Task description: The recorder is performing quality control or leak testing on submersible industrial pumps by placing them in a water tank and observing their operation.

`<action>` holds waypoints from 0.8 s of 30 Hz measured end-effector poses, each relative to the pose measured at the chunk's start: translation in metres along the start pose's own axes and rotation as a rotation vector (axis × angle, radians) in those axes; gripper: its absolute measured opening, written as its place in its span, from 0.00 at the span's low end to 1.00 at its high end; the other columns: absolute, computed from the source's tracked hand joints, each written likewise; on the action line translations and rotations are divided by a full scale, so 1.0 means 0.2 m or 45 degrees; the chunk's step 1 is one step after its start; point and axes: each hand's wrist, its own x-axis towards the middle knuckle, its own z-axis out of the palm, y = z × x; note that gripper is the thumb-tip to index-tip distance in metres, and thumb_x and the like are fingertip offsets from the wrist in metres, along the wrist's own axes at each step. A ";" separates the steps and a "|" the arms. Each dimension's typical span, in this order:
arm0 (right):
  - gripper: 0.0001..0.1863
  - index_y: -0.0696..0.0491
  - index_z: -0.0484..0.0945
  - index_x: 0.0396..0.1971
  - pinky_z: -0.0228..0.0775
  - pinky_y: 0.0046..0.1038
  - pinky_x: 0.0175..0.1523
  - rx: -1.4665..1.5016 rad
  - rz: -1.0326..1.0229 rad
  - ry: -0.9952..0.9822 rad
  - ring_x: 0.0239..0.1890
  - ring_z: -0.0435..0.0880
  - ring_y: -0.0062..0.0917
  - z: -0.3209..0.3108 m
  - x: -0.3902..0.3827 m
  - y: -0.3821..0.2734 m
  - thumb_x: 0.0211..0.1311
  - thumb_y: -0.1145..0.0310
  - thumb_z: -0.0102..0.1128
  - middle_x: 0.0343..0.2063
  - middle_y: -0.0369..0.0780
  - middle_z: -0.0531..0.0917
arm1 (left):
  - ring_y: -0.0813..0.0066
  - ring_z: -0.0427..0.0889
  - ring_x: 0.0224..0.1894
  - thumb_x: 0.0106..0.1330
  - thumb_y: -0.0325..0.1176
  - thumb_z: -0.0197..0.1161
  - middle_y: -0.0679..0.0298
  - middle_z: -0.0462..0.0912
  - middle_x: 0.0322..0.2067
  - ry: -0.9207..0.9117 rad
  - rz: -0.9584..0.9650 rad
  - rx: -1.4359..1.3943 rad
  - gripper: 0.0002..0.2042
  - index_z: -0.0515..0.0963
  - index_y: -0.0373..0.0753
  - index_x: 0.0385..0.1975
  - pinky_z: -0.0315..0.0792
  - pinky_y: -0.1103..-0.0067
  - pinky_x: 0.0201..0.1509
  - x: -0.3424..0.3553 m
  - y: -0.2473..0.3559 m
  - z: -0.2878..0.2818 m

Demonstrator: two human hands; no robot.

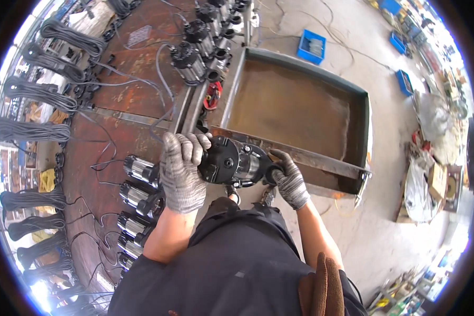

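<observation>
Between my hands, in front of my waist, lies an electric pump (230,162) with black ends and a silver middle, on its side. My left hand (182,171), in a grey striped knit glove, is closed around its wider left end, fingers curled over the top. In a matching glove, my right hand (290,181) grips the narrower black right end, the thumb and fingers wrapped round it. Similar pumps (140,169) lie in a row beside my left forearm, each with a dark cable.
A rusty-red bench (126,100) on the left carries coiled black cables (34,130) and more upright pumps (188,62). Ahead stands a metal tank (369,126) of brownish water with a rusty beam (321,160) across its near side. Blue crates (303,50) sit on the floor beyond.
</observation>
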 end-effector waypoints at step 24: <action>0.17 0.54 0.79 0.46 0.74 0.32 0.43 -0.594 0.040 0.916 0.34 0.82 0.36 -0.70 -0.23 0.21 0.69 0.55 0.58 0.32 0.47 0.85 | 0.50 0.80 0.47 0.72 0.53 0.54 0.47 0.82 0.45 -0.310 -0.088 2.019 0.25 0.74 0.33 0.51 0.73 0.67 0.53 -0.13 -0.99 -0.89</action>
